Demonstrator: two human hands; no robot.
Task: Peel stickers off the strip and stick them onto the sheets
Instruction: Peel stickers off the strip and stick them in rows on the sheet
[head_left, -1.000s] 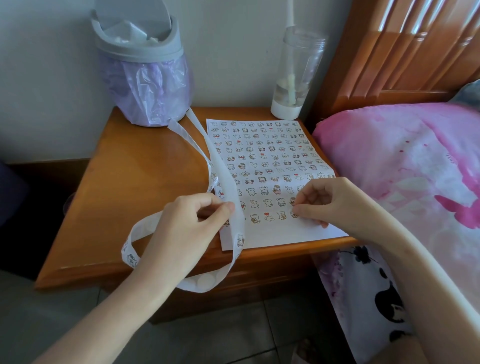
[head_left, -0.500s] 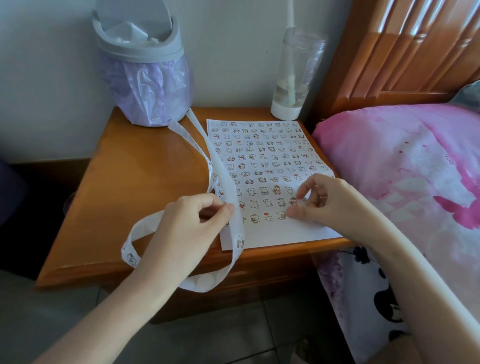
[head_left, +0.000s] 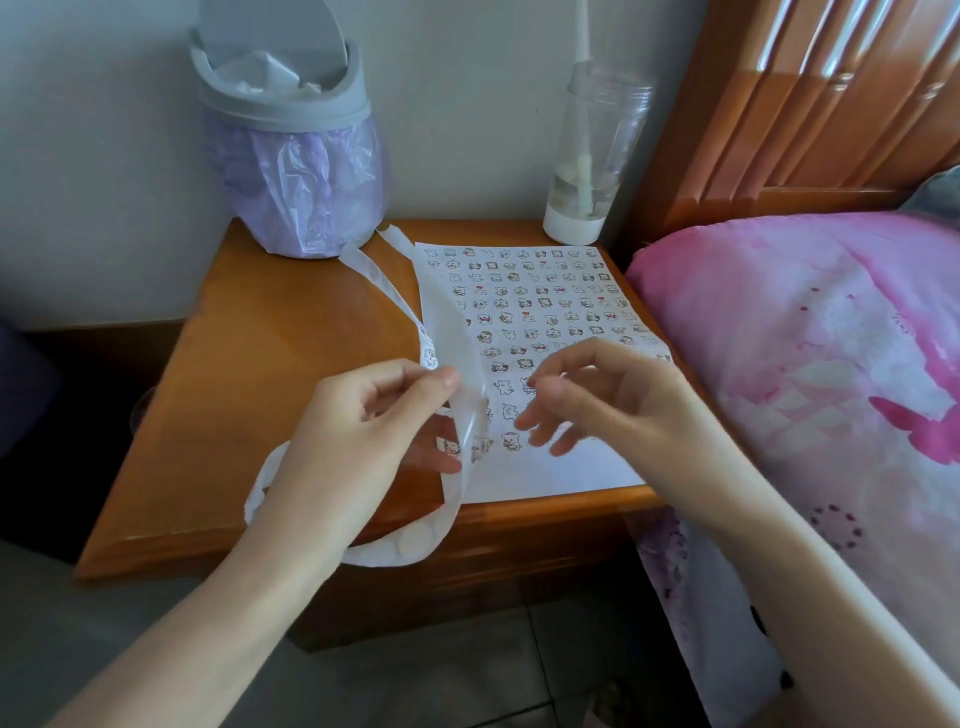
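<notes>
The left hand (head_left: 363, 431) pinches the strip (head_left: 410, 545) between thumb and fingers above the table's (head_left: 291, 364) front edge, its loop hanging below, while the right hand (head_left: 597, 400) hovers just beside it, fingers loosely spread, over the sheet (head_left: 545, 312).

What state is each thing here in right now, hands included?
sticker strip, looped, hanging past the nightstand's front edge.
left hand, pinching the sticker strip.
sheet, flat on the nightstand, mostly covered in stickers.
right hand, open, holding nothing, above the sheet.
bin, lid tilted open, purple liner.
clear bottle, upright, nearly empty.
</notes>
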